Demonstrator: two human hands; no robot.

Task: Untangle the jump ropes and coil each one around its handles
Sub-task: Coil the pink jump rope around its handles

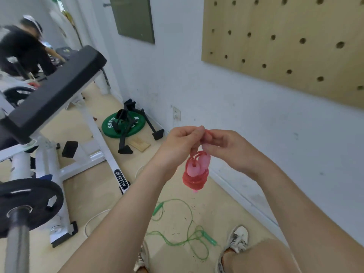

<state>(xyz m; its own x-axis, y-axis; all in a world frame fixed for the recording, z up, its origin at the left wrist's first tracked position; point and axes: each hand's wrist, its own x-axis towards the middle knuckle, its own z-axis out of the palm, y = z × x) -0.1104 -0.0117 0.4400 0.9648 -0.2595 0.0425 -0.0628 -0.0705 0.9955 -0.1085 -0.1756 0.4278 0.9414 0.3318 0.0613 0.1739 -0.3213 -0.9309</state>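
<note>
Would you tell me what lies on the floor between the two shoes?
The green jump rope lies loose there, uncoiled, in the head view.

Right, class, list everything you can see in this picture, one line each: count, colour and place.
red rope: 1, red, pink handles, coiled, hanging mid-frame
green rope: 1, green, loose on floor, bottom centre
white cord: 1, white, floor by bench
bench: 1, black pad, white frame, left
green plate: 1, green, floor by wall
black plate: 1, black, on bar, lower left
pegboard: 1, wood, wall, upper right
other person: 1, black top, far left
shoes: 2, white, bottom edge
left hand: 1, pinches red rope's top
right hand: 1, pinches it too
</note>
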